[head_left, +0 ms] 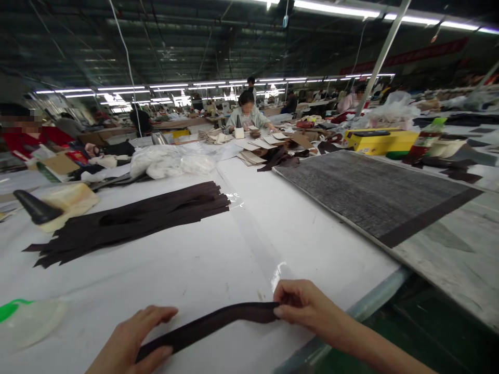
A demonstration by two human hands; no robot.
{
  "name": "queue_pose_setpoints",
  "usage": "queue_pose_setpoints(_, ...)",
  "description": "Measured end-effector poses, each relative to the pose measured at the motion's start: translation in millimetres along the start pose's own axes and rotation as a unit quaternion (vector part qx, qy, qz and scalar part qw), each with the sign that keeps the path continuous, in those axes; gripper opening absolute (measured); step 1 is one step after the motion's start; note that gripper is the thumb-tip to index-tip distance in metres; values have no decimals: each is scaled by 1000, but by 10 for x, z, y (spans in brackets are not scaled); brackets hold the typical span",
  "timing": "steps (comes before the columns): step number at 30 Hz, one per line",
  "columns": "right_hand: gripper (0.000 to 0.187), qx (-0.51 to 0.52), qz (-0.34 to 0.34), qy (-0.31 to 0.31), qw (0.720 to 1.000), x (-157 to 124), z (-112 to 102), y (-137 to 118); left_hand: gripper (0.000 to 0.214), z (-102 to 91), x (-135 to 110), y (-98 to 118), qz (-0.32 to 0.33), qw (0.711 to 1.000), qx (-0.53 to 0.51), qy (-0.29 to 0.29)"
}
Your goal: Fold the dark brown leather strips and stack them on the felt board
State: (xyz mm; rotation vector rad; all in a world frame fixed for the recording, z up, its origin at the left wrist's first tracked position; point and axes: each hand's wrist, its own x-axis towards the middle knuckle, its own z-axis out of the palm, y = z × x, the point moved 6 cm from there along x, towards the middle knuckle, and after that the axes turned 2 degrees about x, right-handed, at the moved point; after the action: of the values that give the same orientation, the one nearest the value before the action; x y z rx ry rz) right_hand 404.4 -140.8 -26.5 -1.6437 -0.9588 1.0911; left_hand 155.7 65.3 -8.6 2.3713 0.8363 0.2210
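A dark brown strip of fabric point(218, 318) stretches between my hands at the table's near edge, its middle bowed slightly upward. My right hand point(300, 304) pinches the strip's right end between thumb and fingers. My left hand point(136, 337) lies over the left part of the strip, fingers stretched out and thumb apart from them; the thumb touches the strip. The strip's left end is hidden by this hand. Farther up the white tabletop point(234, 259) lies a pile of similar dark strips point(144, 218), beyond my left hand.
Behind the pile's left end sits a yellowish block with a black handle-like piece point(39, 208). A grey-black sheet point(374, 192) covers a board at right. A yellow box point(380, 141) and bottle point(424, 140) stand behind it. A translucent lid-like object point(35, 322) is at left. Co-workers sit beyond.
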Motion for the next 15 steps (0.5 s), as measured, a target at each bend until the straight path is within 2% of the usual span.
queue_pose_setpoints(2,8,10,-18,-9,1000,-10,64,-51,38,105,127,310,28,1000,-1,6)
queue_pose_setpoints(6,6,-37,-69,-5,997,-15,128,-194,42,522,354,1044,82,990,-108,-51)
queue_pose_setpoints(8,5,-40,-89,2,995,-8,130,-234,34,700,421,1291,91,979,-158,-87)
queue_pose_setpoints(11,4,-43,-99,25,994,7,109,-225,11,834,465,1441,78,965,-217,-124)
queue_pose_setpoints(15,5,-20,-91,40,995,11,118,-163,14,869,470,1396,37,954,-267,-133)
